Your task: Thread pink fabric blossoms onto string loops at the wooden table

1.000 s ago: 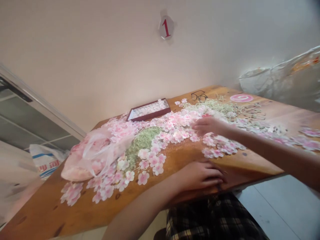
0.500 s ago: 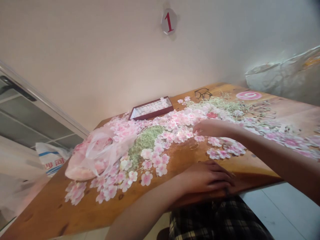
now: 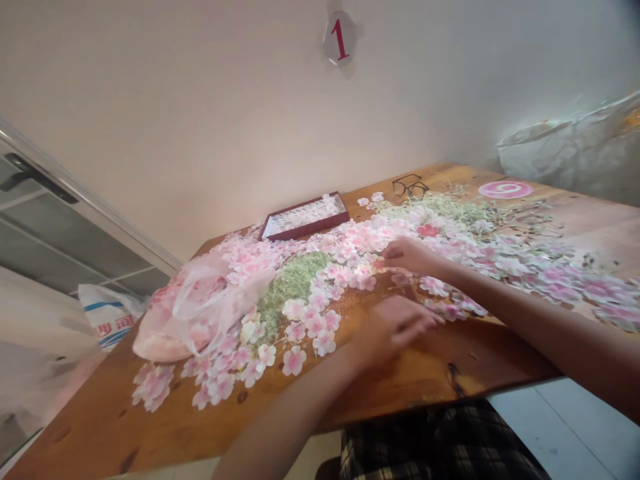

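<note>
Pink and white artificial blossoms (image 3: pixel 350 247) are spread in a long heap over the wooden table (image 3: pixel 165 433). At the near edge of this heap my right hand (image 3: pixel 413 257) has its fingers curled together; its fingertips meet the blossoms, and whatever they pinch is too small to make out. Just below it, my left hand (image 3: pixel 397 323) hovers over bare wood, smeared by motion, its fingers stretched out to the right and apparently holding nothing. A few blossoms (image 3: pixel 450 307) lie just right of my left fingertips.
Green filler (image 3: pixel 300 273) sits among the flowers. Left of it rests a translucent bag of blossoms (image 3: pixel 175 320). At the back are a dark red tray (image 3: pixel 305 230) with white pieces, glasses (image 3: pixel 411 188) and a round pink number plate (image 3: pixel 505 190). A white sack (image 3: pixel 570 153) stands at the right.
My left hand has lifted from the table's near edge and moved up and left, toward my right hand. My right hand has shifted slightly left, its fingers curled.
</note>
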Demonstrator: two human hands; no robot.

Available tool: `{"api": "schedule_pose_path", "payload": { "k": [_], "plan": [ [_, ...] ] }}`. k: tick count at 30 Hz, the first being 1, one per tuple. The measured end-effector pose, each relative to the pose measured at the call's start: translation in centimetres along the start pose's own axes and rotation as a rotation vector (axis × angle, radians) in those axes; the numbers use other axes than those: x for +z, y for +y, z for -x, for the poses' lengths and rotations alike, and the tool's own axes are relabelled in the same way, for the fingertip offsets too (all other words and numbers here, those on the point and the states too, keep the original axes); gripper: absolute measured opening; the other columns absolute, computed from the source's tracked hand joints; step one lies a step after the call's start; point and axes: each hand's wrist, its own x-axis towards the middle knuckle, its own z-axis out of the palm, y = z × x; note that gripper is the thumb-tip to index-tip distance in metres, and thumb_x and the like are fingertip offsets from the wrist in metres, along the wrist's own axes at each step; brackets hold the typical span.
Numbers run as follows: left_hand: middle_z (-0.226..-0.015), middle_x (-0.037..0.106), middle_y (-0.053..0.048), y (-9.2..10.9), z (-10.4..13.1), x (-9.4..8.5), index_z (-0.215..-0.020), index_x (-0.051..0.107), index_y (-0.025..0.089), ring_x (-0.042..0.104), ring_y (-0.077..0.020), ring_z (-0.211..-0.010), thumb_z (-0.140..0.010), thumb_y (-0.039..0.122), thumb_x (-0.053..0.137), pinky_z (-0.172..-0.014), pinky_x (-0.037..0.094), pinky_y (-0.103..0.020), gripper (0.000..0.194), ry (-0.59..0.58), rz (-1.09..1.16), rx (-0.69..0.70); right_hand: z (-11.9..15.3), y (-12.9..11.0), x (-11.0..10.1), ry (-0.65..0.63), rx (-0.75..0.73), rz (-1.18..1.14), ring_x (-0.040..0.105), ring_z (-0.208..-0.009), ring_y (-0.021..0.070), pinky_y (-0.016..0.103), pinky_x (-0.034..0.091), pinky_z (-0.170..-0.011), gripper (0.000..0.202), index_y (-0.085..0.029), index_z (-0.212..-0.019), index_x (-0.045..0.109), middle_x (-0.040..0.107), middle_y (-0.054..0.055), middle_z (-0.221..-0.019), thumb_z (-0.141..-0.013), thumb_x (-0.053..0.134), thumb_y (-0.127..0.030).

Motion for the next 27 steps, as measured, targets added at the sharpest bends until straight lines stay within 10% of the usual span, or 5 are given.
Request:
{"api": "schedule_pose_path", "payload": {
  "k": [3, 6, 27],
  "plan": [
    [-0.091, 0.055, -0.004, -1.4, -0.2, -2.0, -0.086, 0.054, 0.019, 0.05, -0.0133, -0.086, -0.08, 0.032, 0.038, -0.078, 0.038, -0.026, 0.021, 0.525, 0.02, -0.26, 0.3, -0.7, -0.5, -0.038, 0.025, -0.227, 0.055, -0.063, 0.0131, 0.022, 0.039, -0.056, 0.021, -0.015, -0.069, 0.056, 0.06, 0.002, -0.067, -0.066, 0.056, -0.036],
    [-0.102, 0.045, -0.006, -3.4, -0.5, -3.1, -0.097, 0.041, 0.02, 0.047, -0.0143, -0.09, -0.065, 0.037, 0.058, -0.074, 0.041, -0.026, 0.04, 0.749, 0.121, -0.381, 0.8, -1.9, -0.3, -0.075, 0.057, -0.356, 0.052, -0.059, 0.0103, 0.021, 0.039, -0.053, 0.023, -0.015, -0.07, 0.054, 0.058, 0.001, -0.066, -0.066, 0.057, -0.038],
    [-0.067, 0.053, 0.0, -5.6, -0.5, -3.3, -0.069, 0.058, 0.014, 0.05, -0.0104, -0.067, -0.067, 0.042, 0.052, -0.067, 0.043, -0.024, 0.029, 0.581, 0.454, -0.534, 1.9, -3.5, 0.9, -0.114, 0.082, -0.468, 0.053, -0.058, 0.0106, 0.022, 0.042, -0.055, 0.023, -0.016, -0.072, 0.058, 0.059, 0.002, -0.066, -0.069, 0.057, -0.039]
  ]
}}
